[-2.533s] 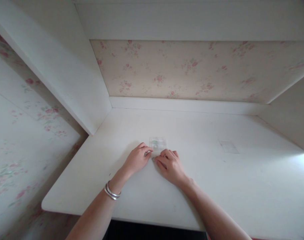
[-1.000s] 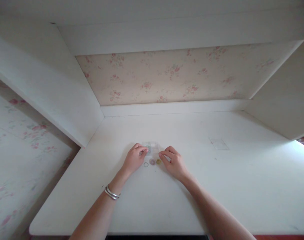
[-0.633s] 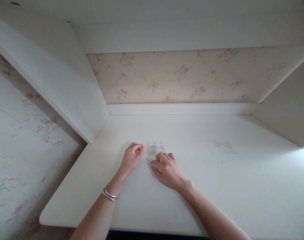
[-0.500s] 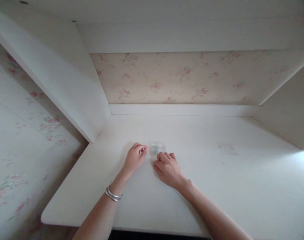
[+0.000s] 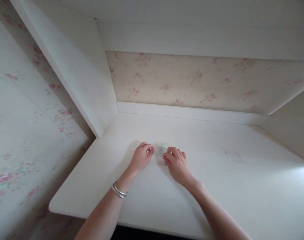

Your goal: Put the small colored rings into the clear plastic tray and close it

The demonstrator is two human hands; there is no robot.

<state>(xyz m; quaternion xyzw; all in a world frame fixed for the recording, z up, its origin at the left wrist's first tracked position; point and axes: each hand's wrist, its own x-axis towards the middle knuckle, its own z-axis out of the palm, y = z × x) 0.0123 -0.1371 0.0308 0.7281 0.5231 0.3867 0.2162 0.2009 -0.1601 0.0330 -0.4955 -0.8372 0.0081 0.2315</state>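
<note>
While the right hand (image 5: pixel 177 165) is resting, fingertips bunched at the near-right side of a clear plastic case (image 5: pixel 161 150), grip unclear | left hand (image 5: pixel 141 156) is sitting narrowly pinched, cannot tell on what | case is lying between hands on white desk (image 5: pixel 149 200); probably light, stiff, slippery, side edges suiting a pinch | forearms slanting inward

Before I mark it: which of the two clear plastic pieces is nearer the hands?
The clear box between the left hand and right hand, with something greenish showing in it; the other clear piece lies apart, farther right.
</note>
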